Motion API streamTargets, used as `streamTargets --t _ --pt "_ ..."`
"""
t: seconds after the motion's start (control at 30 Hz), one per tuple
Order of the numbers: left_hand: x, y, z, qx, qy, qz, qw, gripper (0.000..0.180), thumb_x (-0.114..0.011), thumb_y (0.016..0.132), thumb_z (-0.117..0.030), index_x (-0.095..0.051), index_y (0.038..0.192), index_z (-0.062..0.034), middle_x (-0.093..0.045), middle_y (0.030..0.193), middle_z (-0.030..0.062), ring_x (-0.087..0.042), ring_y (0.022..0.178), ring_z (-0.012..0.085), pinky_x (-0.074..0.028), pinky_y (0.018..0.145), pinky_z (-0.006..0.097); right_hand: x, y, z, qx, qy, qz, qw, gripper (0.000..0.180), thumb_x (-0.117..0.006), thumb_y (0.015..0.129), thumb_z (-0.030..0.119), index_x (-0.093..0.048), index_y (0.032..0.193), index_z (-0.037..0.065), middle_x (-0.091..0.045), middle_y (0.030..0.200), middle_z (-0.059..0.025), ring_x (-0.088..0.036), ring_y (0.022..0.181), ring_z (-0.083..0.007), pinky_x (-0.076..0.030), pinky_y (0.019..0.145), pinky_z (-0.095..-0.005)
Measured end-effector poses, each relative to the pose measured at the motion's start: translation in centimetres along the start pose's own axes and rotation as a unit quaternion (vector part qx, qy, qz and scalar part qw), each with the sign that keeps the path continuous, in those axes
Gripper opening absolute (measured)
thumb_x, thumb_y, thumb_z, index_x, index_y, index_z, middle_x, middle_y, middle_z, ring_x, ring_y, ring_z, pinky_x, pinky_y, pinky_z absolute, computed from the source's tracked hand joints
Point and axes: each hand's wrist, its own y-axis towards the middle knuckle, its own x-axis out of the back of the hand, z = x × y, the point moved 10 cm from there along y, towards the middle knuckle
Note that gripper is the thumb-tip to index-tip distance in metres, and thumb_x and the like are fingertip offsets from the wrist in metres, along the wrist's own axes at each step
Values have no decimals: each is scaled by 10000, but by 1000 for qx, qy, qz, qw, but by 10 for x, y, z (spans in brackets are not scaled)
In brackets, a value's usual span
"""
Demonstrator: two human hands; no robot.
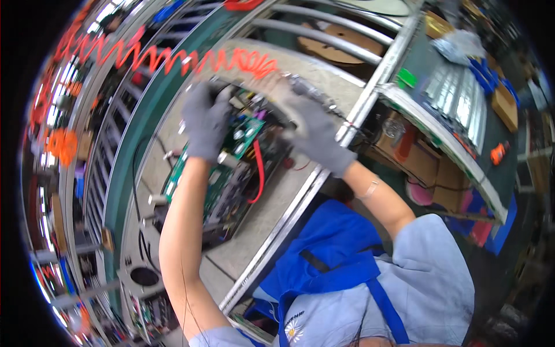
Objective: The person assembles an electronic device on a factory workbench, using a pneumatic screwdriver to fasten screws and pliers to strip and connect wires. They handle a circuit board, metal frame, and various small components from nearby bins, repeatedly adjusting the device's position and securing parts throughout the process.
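Observation:
An electronics assembly [222, 203] with green circuit boards [245, 132], dark housings and a thick red cable [261, 173] lies on the grey work surface in front of me. My left hand [205, 118], in a grey glove, curls over its far end, thumb toward the boards. To the right of that end is my right hand [317, 132], also gloved; motion smears its fingers, so I cannot tell what they hold. A slim metallic tool-like piece [309, 91] shows just beyond the right hand. The end of a coiled red hose [254, 63] hangs close by.
A metal rail [277, 222] borders the work surface on my side. Metal rollers [324, 40] lie beyond it. At right, a bench holds silvery metal strips [459, 104], a plastic bag [459, 46] and an orange item [499, 153]. A plate with a round hole [143, 276] stands at lower left.

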Motion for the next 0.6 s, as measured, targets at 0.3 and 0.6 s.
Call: streamTargets --t 0.3,0.6 --pt "-34 10 5 105 41 90 990 284 -635 720 -285 -752 875 -78 -706 855 195 -696 794 360 -542 718 468 14 -159 -4 -206 39 209 955 261 -599 924 40 -646 1166 -44 -680 1105 -162 -633 1072 -261 -468 982 -374" --pt "87 -99 -91 4 216 -201 955 379 -698 571 -351 -699 828 -73 -631 848 111 -595 795 274 -426 669 425 -112 -233 148 -174 306 533 770 217 -627 931 84 -639 1116 -28 -677 1018 -134 -658 934 -235 -514 866 -359"
